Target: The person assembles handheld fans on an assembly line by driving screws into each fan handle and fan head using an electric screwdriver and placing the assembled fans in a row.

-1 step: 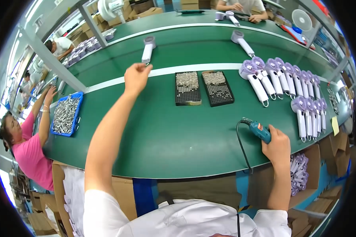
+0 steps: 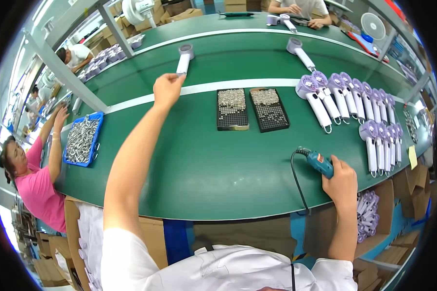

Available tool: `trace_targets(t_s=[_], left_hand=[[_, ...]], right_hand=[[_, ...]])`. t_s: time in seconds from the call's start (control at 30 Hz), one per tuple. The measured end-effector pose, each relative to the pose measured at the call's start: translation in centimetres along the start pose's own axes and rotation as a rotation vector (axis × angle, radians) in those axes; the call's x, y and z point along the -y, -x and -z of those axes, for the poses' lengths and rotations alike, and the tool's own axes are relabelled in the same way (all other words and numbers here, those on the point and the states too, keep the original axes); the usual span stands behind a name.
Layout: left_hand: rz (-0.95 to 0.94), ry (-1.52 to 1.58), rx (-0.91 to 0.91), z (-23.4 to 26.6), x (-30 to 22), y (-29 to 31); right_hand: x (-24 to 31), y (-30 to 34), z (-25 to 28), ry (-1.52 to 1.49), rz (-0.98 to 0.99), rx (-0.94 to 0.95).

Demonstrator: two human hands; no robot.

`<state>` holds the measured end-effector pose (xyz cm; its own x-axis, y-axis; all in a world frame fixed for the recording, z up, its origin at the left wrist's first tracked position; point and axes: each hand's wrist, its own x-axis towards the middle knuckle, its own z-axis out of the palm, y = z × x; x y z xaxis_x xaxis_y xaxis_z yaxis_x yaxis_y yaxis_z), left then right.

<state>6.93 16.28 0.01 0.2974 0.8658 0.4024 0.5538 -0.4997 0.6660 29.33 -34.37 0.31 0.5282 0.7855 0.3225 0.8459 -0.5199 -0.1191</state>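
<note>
nearest, the right hand (image 2: 344, 180) is seen resting at the near right edge of the green table (image 2: 204, 174), its fingers wrapped tight around the blue electric screwdriver (image 2: 317, 161), whose black cord (image 2: 296, 184) loops down over the table's edge. the tool's tip is pointed to the far left, away from any work.

farther out, the left hand (image 2: 167, 89) is stretched across to the white stripe, its fingers curled together toward the handle end of a white handheld fan (image 2: 183, 58) lying on the far lane. the fingertips are at or just beside the handle; whether it is already pinched cannot be told. the reach would be best finished, as judged from here, by closing on the handle rather than the round head, and by drawing the fan back between the blue tray and the two black trays, so that nothing is brushed. the screwdriver is best kept still and low meanwhile.

at the left, a blue tray (image 2: 98, 116) is filled with a heap of small metal parts. in the middle, two black grid trays (image 2: 233, 125) are about half filled with screws on their far halves. at the right, finished lilac-and-white fans (image 2: 344, 92) are laid in rows. another fan (image 2: 300, 51) lies far off.
</note>
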Motion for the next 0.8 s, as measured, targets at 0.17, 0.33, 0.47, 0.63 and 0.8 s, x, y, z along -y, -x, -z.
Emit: trace_targets(t_s=[0.17,0.33,0.47,0.63,0.8], left_hand=[[0.224,-0.439,0.169,-3.1,2.0,-9.3],[0.289,-0.327,0.336,-5.6,2.2,-12.6],[0.296,-0.190,0.391,-7.7,1.6,-13.3],[0.399,0.169,0.399,-7.0,-0.4,-11.2],[0.471,0.834,0.420,-1.2,-1.8,-4.2]], right_hand=[[-0.6,0.3,-0.9,0.053,0.024,0.094],[-0.1,0.2,-0.7,0.046,0.031,0.113],[-0.2,0.7,-0.9,0.049,0.032,0.079],[-0.4,0.9,-0.8,0.046,0.027,0.082],[0.1,0.0,-1.2,0.064,0.049,0.082]])
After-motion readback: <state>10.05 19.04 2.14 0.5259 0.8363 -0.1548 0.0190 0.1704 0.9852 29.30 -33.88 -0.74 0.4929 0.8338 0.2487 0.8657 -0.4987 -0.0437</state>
